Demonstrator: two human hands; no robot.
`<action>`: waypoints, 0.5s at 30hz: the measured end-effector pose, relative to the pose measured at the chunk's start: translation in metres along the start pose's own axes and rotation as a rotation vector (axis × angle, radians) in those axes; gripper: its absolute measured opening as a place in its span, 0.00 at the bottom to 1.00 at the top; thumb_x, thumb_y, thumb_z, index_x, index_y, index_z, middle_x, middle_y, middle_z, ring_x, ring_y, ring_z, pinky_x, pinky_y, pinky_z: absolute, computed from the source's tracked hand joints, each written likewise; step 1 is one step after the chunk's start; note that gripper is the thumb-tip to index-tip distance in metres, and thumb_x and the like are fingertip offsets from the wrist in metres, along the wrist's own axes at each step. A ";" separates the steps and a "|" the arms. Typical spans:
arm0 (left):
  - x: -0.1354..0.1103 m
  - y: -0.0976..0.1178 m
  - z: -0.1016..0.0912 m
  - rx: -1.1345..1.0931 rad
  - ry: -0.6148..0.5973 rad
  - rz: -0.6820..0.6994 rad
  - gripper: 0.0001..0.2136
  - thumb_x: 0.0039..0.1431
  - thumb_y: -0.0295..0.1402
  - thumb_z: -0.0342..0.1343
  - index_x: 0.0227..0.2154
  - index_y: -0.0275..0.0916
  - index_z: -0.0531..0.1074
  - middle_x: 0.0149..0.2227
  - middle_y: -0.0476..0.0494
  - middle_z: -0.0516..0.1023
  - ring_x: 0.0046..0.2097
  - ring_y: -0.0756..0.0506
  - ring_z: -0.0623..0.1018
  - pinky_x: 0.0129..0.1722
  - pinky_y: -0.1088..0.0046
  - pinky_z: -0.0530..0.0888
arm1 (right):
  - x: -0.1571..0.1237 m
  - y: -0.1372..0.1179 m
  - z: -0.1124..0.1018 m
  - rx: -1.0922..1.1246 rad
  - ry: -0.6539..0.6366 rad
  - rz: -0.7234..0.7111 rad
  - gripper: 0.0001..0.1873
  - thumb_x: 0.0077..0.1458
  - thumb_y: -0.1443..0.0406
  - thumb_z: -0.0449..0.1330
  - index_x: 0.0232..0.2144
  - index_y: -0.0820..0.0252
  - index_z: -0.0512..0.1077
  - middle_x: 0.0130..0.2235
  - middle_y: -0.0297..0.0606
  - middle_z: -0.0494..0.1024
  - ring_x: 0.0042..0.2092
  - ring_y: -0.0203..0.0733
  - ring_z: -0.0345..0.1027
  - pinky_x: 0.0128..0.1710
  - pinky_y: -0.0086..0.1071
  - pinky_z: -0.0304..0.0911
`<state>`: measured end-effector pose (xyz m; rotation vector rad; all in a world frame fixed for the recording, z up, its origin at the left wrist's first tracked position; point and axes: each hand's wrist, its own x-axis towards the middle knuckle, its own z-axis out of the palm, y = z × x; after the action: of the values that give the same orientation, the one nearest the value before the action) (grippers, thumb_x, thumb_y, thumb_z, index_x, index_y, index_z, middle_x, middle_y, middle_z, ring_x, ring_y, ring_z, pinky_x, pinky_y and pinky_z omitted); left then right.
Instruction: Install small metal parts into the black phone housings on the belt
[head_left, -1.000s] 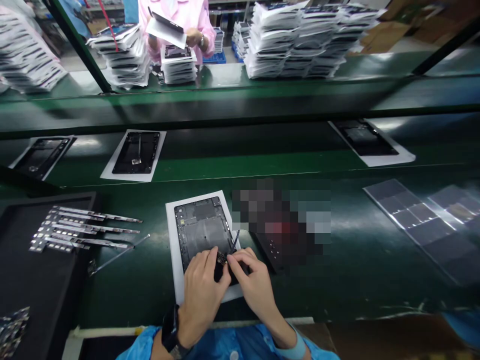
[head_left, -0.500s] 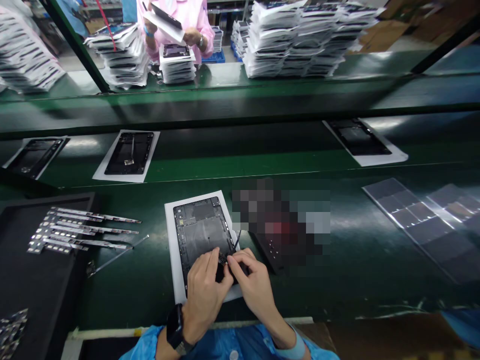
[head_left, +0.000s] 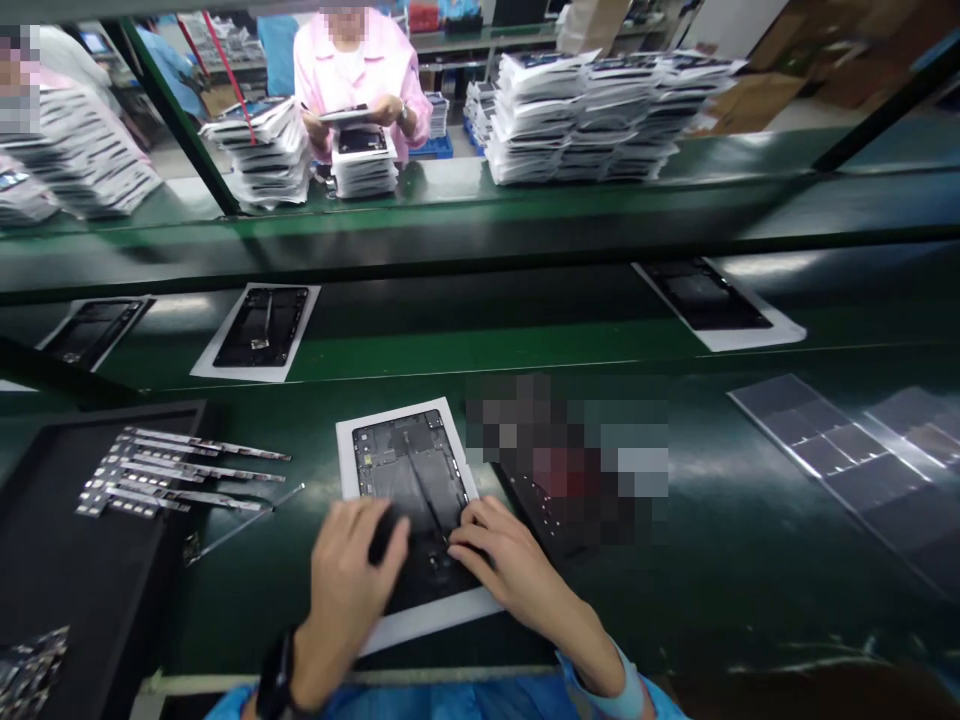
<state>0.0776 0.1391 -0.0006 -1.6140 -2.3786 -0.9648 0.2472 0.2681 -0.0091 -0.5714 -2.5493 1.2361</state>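
Observation:
In the head view, a black tablet back housing [head_left: 411, 470] lies open side up on a white sheet [head_left: 420, 625] in front of me. A thin dark ribbon cable [head_left: 424, 488] runs lengthwise along the housing's inside. My right hand [head_left: 504, 552] is over the housing's right edge, its thumb and forefinger closed at the cable's lower end. Over the lower left side hovers my left hand [head_left: 351, 560], slightly blurred, with its thumb and fingers apart and nothing visible between them. Small dark parts [head_left: 436, 566] show just below the right fingertips.
A black tray [head_left: 67, 560] at left holds several strips with small boards [head_left: 172, 465]; one loose cable [head_left: 251, 525] lies beside it. A partly pixelated dark object [head_left: 544, 510] lies right of the housing. Clear sheets [head_left: 840, 450] lie farther right. More housings [head_left: 262, 325] line the back.
My left hand has let go and moved left, away from the right hand. The ribbon cable now lies along the housing. The view has tilted up slightly.

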 end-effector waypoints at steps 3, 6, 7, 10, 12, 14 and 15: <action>0.060 -0.036 0.007 0.136 -0.121 -0.057 0.10 0.64 0.30 0.52 0.46 0.36 0.73 0.47 0.34 0.76 0.49 0.36 0.73 0.48 0.58 0.71 | 0.007 0.000 -0.006 -0.098 0.050 -0.018 0.08 0.63 0.63 0.58 0.39 0.56 0.77 0.37 0.42 0.75 0.41 0.50 0.68 0.40 0.41 0.66; 0.116 -0.058 0.026 0.133 -0.399 -0.079 0.09 0.62 0.29 0.55 0.44 0.35 0.74 0.43 0.35 0.77 0.47 0.36 0.74 0.47 0.59 0.70 | 0.008 -0.001 -0.017 -0.103 0.146 -0.009 0.09 0.64 0.64 0.55 0.40 0.54 0.76 0.38 0.42 0.76 0.41 0.50 0.69 0.42 0.42 0.67; 0.129 -0.061 0.033 0.117 -0.457 -0.065 0.07 0.61 0.28 0.56 0.40 0.35 0.75 0.39 0.37 0.78 0.44 0.37 0.75 0.45 0.61 0.70 | 0.006 -0.001 -0.023 -0.101 0.173 0.003 0.09 0.65 0.63 0.55 0.39 0.54 0.76 0.38 0.42 0.77 0.41 0.50 0.70 0.42 0.42 0.67; 0.145 -0.062 0.044 0.083 -0.535 -0.009 0.03 0.57 0.26 0.58 0.28 0.38 0.74 0.29 0.43 0.76 0.38 0.40 0.75 0.38 0.66 0.70 | -0.008 0.007 -0.048 -0.093 0.245 0.035 0.09 0.64 0.60 0.56 0.38 0.51 0.77 0.37 0.40 0.79 0.40 0.50 0.73 0.44 0.44 0.69; 0.141 -0.059 0.045 0.083 -0.554 0.010 0.07 0.57 0.25 0.57 0.25 0.38 0.72 0.31 0.42 0.77 0.39 0.41 0.75 0.39 0.67 0.70 | -0.024 0.019 -0.067 -0.091 0.300 0.048 0.10 0.62 0.57 0.57 0.37 0.49 0.78 0.37 0.40 0.81 0.40 0.51 0.75 0.43 0.44 0.71; 0.138 -0.056 0.045 0.090 -0.560 0.017 0.07 0.58 0.23 0.55 0.26 0.38 0.72 0.35 0.40 0.78 0.41 0.41 0.75 0.41 0.68 0.70 | -0.041 0.039 -0.084 -0.083 0.379 0.072 0.11 0.59 0.53 0.59 0.36 0.47 0.80 0.36 0.40 0.82 0.39 0.53 0.76 0.39 0.44 0.74; 0.140 -0.055 0.045 0.093 -0.562 0.017 0.07 0.59 0.23 0.54 0.28 0.38 0.72 0.36 0.40 0.78 0.42 0.41 0.76 0.42 0.68 0.70 | -0.049 0.051 -0.091 -0.074 0.420 0.091 0.12 0.57 0.51 0.61 0.35 0.47 0.81 0.36 0.41 0.82 0.38 0.54 0.77 0.38 0.44 0.75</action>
<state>-0.0186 0.2633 -0.0014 -2.0782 -2.6811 -0.4185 0.3384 0.3379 0.0031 -0.8700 -2.2403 0.9310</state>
